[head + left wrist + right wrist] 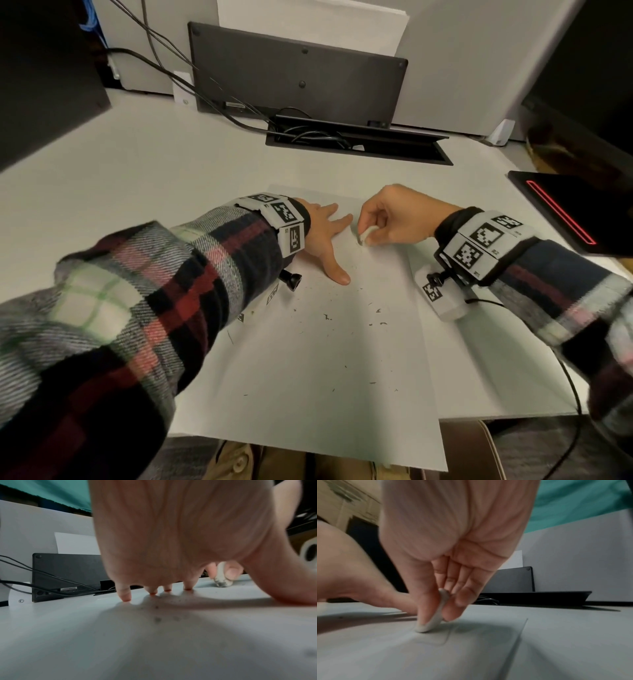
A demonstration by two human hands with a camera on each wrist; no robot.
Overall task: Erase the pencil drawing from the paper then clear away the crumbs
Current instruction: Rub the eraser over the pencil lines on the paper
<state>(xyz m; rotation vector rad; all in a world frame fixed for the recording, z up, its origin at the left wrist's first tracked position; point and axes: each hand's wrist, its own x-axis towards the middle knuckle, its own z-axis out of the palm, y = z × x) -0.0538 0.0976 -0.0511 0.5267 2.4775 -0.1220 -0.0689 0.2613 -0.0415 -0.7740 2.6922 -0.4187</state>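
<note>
A white sheet of paper (318, 359) lies on the desk, sprinkled with dark eraser crumbs (327, 317). My left hand (325, 233) lies flat on its upper part, fingers spread and pressing down; its fingertips (126, 597) touch the sheet. My right hand (387, 219) pinches a small white eraser (365, 235) between thumb and fingers, its grey-smudged tip (222, 582) down on the paper just right of my left fingers. In the right wrist view the eraser (435, 616) meets the sheet beside faint pencil lines (445, 638).
A black cable tray (356, 140) with cords is set into the desk behind the paper. A dark panel (294, 75) leans on the back wall. A black device with a red line (565, 212) lies at the right. The desk's front edge is near my knees.
</note>
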